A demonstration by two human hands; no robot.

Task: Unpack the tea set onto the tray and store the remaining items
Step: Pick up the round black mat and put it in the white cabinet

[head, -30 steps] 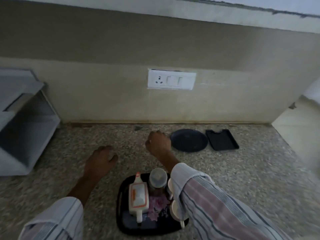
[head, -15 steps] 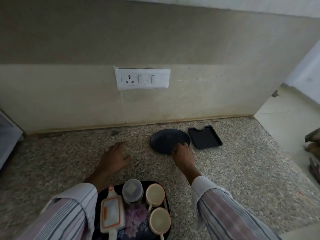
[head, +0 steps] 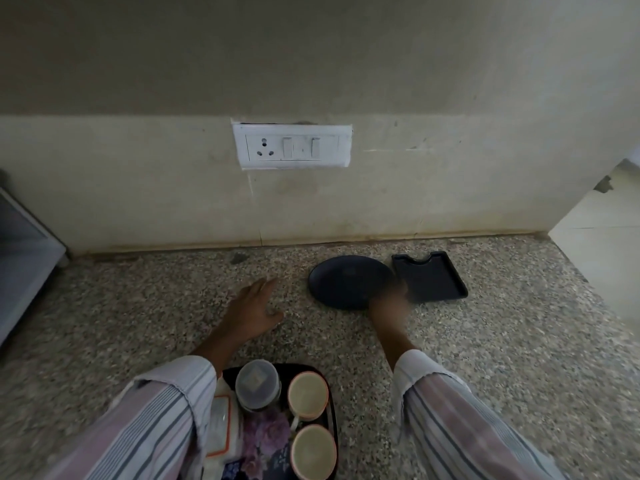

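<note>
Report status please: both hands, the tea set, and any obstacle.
Left hand open, flat over counter. Right hand blurred, at round black plate, grip unclear. Tea set on tray: two cups, jar. No obstacle seen.

The right hand (head: 389,306), a second ago fisted on the counter (head: 502,341) left of the round black plate (head: 346,285), now lies blurred at that plate's near right edge. The left hand (head: 252,313) now spreads flat, nearer the plate's left side.
</note>
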